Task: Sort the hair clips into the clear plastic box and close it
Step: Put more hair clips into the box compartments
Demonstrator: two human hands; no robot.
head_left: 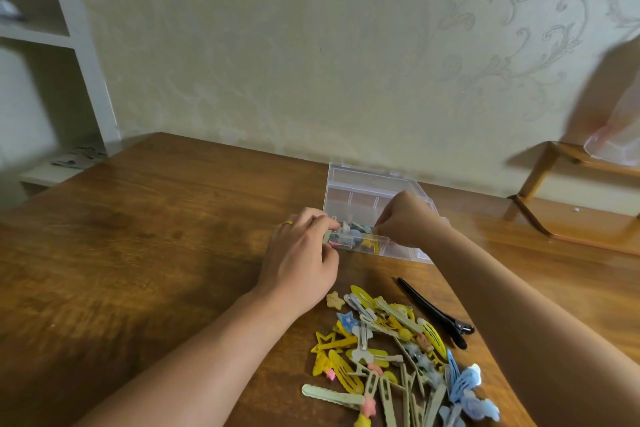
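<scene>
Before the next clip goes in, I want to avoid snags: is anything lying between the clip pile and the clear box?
Only bare wooden table lies between the pile of hair clips and the clear plastic box. Both hands are at the box's near compartment, the left hand and right hand.

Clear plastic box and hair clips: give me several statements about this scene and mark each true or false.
1. The clear plastic box stands open, its lid raised at the back. True.
2. All the hair clips are already in the box. False: a big pile of hair clips lies on the table in front of it.
3. Both hands are at the box's front edge. True: the left hand and the right hand.
4. The black clip lies in the box. False: it lies on the table beside the pile.
5. The left hand wears a ring. True.
</scene>
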